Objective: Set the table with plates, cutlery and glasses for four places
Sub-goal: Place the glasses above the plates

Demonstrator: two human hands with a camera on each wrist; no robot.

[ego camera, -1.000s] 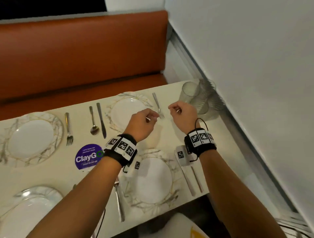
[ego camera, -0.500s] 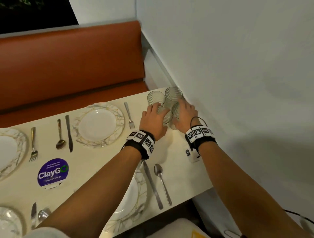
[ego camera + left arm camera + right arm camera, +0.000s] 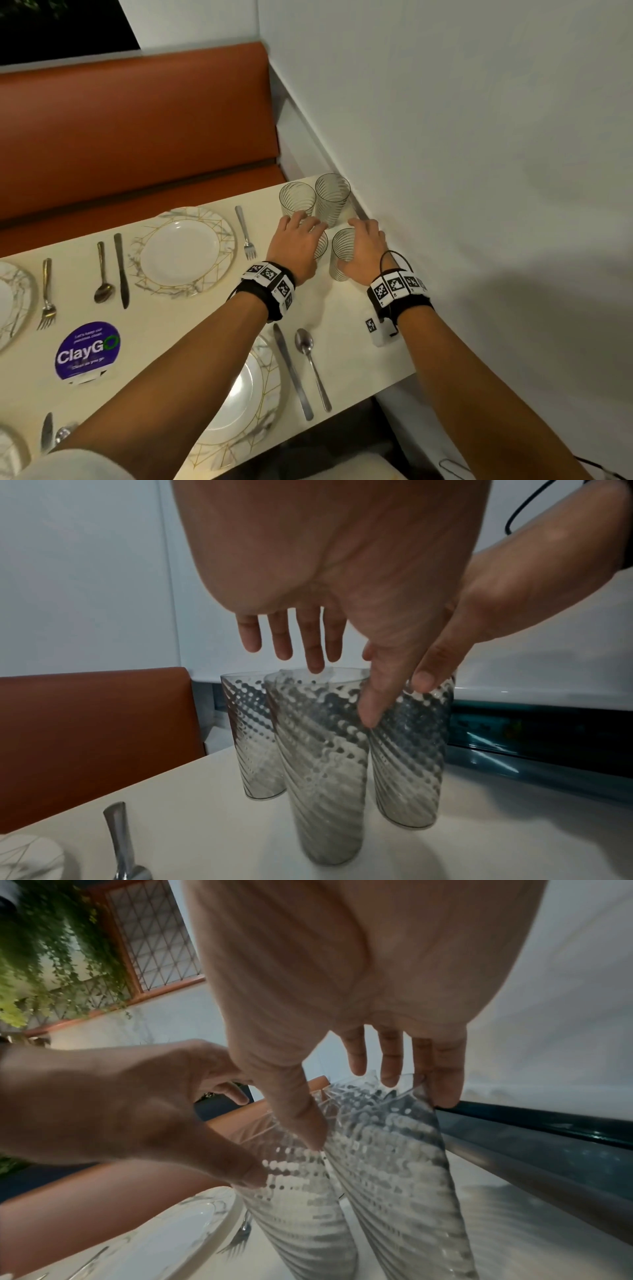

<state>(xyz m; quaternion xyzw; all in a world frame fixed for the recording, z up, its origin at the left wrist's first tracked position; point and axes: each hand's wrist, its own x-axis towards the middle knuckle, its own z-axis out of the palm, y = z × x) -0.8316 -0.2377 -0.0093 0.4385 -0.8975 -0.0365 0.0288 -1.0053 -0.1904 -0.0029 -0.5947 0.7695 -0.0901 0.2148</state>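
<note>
1. Left hand (image 3: 297,244) is spread wide over the near-left glass (image 3: 325,767), fingers relaxed and reaching past the rim, thumb lying along its side; nothing is gripped yet.
2. Right hand (image 3: 364,253) is curved round the near-right glass (image 3: 342,255), thumb on the inner side, fingers on the wall side. Whether it presses the glass firmly, I cannot tell.
3. Four glasses stand upright in a tight cluster at the far right corner of the worktop (image 3: 342,329), by the wall (image 3: 479,137): two far glasses (image 3: 315,200) and the two under the hands.
4. The step in hand looks like taking one glass in each hand to carry to the places.
5. To do it well, close each hand round the body of its glass, thumb opposite the fingers, below the rim.
6. Lift straight up before moving sideways; the glasses stand so close that a sideways pull is likely to knock a neighbour.
7. Keep the left thumb and the right thumb apart; they crowd the narrow gap between the near glasses.
8. Plates (image 3: 181,251) and cutlery already lie at the places in view, so set each glass beyond a knife (image 3: 120,270), clear of the fork (image 3: 245,233).
</note>
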